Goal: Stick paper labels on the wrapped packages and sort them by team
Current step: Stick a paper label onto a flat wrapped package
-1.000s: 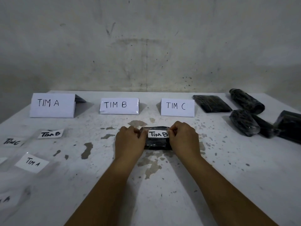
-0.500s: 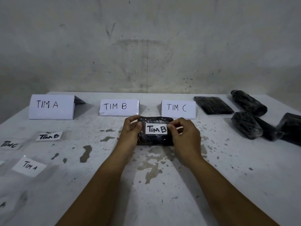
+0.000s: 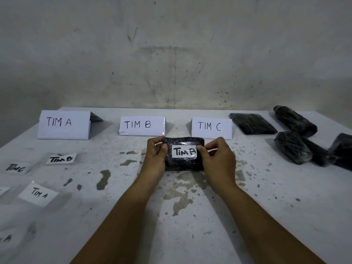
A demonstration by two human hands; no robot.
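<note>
A black wrapped package point(image 3: 183, 162) is tilted up toward me at mid-table, just in front of the TIM B sign point(image 3: 142, 126) and the TIM C sign point(image 3: 211, 127). A white "TIM B" label point(image 3: 184, 151) is stuck on its face. My left hand point(image 3: 155, 158) grips the package's left end. My right hand point(image 3: 217, 159) grips its right end, thumb on the label's right edge. The TIM A sign point(image 3: 63, 124) stands at the back left.
Several unlabelled black packages point(image 3: 252, 123) point(image 3: 294, 121) point(image 3: 292, 147) lie at the back right. Loose labels lie on the left: "TIM B" point(image 3: 61, 159), "TIM C" point(image 3: 16, 167), "TIM A" point(image 3: 39, 193). The white table point(image 3: 190, 216) is stained, with a wall behind it.
The package has been lifted off the table and tipped up, moving farther back toward the signs, with both hands on its ends. The label now faces me fully.
</note>
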